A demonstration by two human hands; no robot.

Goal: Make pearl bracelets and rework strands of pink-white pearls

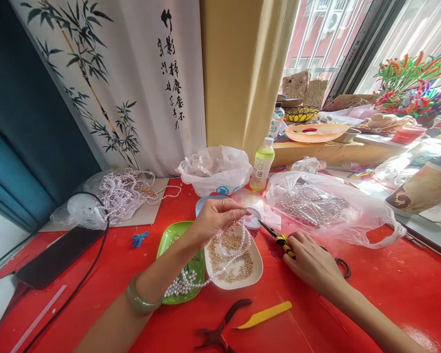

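My left hand (220,218) is raised over the dishes, thumb and forefinger pinched on the end of a white pearl bead strand (243,240). The strand hangs down over the cream dish (257,274) of small gold beads and trails toward the green dish (161,250) with larger silvery beads. On the right, my right hand (310,255) is closed around long-nose pliers (279,239) with black and yellow handles. The pliers' tips point left toward a small round clear container (256,215). What exactly sits at my left fingertips is too small to make out.
Dark-handled pliers (224,326) and yellow tweezers (266,315) lie at the front of the red table (389,294). Behind stand a white plastic bag (216,171), a bottle (262,164) and a bag of beads (316,201). More pearl strands (121,193) lie left, near a black cable (95,262).
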